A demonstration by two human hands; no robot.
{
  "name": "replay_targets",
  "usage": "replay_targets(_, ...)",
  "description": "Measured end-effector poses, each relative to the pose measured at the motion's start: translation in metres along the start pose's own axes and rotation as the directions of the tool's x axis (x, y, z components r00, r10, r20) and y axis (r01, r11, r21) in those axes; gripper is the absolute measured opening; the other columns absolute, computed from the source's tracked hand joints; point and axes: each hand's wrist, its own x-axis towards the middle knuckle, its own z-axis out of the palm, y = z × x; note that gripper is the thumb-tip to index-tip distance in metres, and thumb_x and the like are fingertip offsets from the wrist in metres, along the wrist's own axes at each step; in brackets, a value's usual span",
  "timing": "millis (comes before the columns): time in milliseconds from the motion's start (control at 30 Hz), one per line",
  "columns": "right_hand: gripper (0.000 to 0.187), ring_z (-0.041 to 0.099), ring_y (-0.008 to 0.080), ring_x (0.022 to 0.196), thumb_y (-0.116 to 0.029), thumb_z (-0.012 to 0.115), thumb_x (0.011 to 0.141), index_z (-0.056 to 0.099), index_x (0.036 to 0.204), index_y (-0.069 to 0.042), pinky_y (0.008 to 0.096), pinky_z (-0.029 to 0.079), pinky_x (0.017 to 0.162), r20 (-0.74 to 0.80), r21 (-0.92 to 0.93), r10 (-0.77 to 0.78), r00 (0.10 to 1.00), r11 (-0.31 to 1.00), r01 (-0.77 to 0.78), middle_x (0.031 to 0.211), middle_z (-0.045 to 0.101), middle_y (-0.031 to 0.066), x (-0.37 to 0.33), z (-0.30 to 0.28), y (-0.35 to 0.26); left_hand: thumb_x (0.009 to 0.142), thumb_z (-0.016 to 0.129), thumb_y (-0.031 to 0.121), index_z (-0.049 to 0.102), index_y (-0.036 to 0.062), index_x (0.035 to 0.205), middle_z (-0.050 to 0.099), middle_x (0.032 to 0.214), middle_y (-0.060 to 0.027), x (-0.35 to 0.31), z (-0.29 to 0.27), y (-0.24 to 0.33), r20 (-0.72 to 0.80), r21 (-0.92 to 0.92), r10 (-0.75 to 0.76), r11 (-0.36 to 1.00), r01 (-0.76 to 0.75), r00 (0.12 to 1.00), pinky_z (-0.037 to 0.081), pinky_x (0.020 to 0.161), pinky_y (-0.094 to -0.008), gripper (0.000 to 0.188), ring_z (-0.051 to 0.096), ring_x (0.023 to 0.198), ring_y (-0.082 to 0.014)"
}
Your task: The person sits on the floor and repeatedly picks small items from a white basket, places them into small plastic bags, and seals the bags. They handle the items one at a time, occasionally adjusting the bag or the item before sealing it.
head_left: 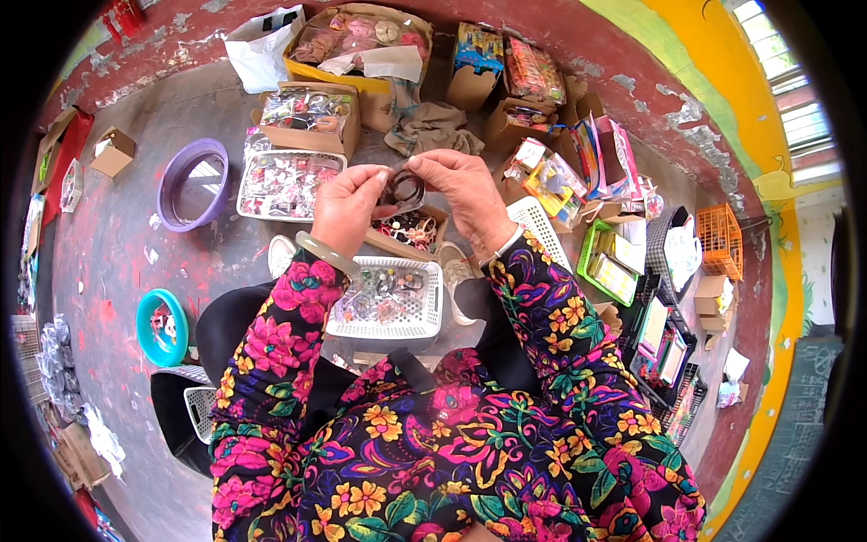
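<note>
In front of my chest, both hands are raised with the fingers pinched together. My left hand (348, 206) grips the left edge of a small clear bag with dark looped bands (404, 189) in it. My right hand (464, 197) pinches the same bag near its upper right corner. The bands look like hair ties, though the detail is small. Just below the hands is a cardboard box (379, 242) with red, white and black small pieces. Closer to me, a white plastic basket (384, 331) contains several clear packets.
A white basket of packets (242, 200) and a purple basin (163, 199) stand to the left, with a teal basin (143, 330) nearer. Filled cartons (354, 135) line the far wall. On the right are a green basket (610, 291), black crates (650, 361) and an orange crate (720, 237).
</note>
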Motion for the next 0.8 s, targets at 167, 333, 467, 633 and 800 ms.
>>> replay_targets(167, 0.016, 0.055, 0.0070, 0.066, -0.010, 0.062, 0.080, 0.063, 0.087, 0.004, 0.0184, 0.045, 0.058, -0.031, -0.015, -0.129, 0.991, 0.992, 0.129, 0.076, 0.062, 0.0034, -0.001, 0.001, 0.005, 0.089, 0.047, 0.012, 0.056, 0.0005, 0.089, 0.058, 0.079, -0.0037, -0.002, 0.001, 0.004, 0.011, -0.139, 0.003, 0.990, -0.002, 1.000, 0.053, 0.060, -0.0239, 0.015, 0.060, 0.074, -0.0110)
replay_targets(333, 0.016, 0.054, 0.0062, 0.065, -0.010, 0.063, 0.079, 0.064, 0.087, 0.004, 0.0179, 0.044, 0.058, -0.040, -0.064, -0.193, 0.980, 0.980, 0.190, 0.076, 0.061, 0.0029, -0.002, 0.005, 0.004, 0.090, 0.046, 0.013, 0.056, 0.0011, 0.087, 0.057, 0.079, -0.0039, -0.003, 0.002, 0.005, -0.022, -0.126, 0.014, 0.992, -0.017, 1.000, 0.053, 0.057, -0.0228, 0.016, 0.060, 0.071, -0.0110)
replay_targets(467, 0.015, 0.054, 0.0063, 0.066, -0.009, 0.063, 0.079, 0.064, 0.087, 0.004, 0.0183, 0.044, 0.059, -0.042, -0.039, -0.192, 0.981, 0.981, 0.190, 0.076, 0.061, 0.0029, -0.003, 0.005, 0.002, 0.089, 0.047, 0.015, 0.055, 0.0024, 0.091, 0.058, 0.081, -0.0032, -0.004, 0.002, 0.004, 0.016, -0.142, 0.020, 0.990, -0.018, 1.000, 0.053, 0.056, -0.0224, 0.015, 0.060, 0.073, -0.0107)
replay_targets(633, 0.015, 0.054, 0.0070, 0.068, -0.009, 0.063, 0.079, 0.064, 0.088, 0.003, 0.0193, 0.045, 0.062, -0.023, 0.007, -0.193, 0.981, 0.981, 0.193, 0.077, 0.061, 0.0029, -0.003, 0.002, 0.003, 0.087, 0.052, 0.017, 0.055, 0.0050, 0.092, 0.059, 0.084, -0.0010, -0.005, 0.003, 0.011, 0.088, -0.182, -0.086, 0.978, 0.101, 0.992, 0.052, 0.056, -0.0211, 0.013, 0.058, 0.074, -0.0069)
replay_targets(800, 0.016, 0.054, 0.0091, 0.070, -0.009, 0.065, 0.077, 0.064, 0.089, 0.002, 0.0208, 0.043, 0.066, -0.062, 0.067, -0.180, 0.982, 0.981, 0.184, 0.079, 0.063, 0.0046, -0.002, 0.001, 0.003, 0.084, 0.057, 0.016, 0.056, 0.0058, 0.091, 0.060, 0.084, -0.0018, -0.005, 0.002, 0.008, 0.150, -0.085, -0.159, 0.981, 0.173, 0.976, 0.051, 0.054, -0.0212, 0.013, 0.058, 0.073, -0.0077)
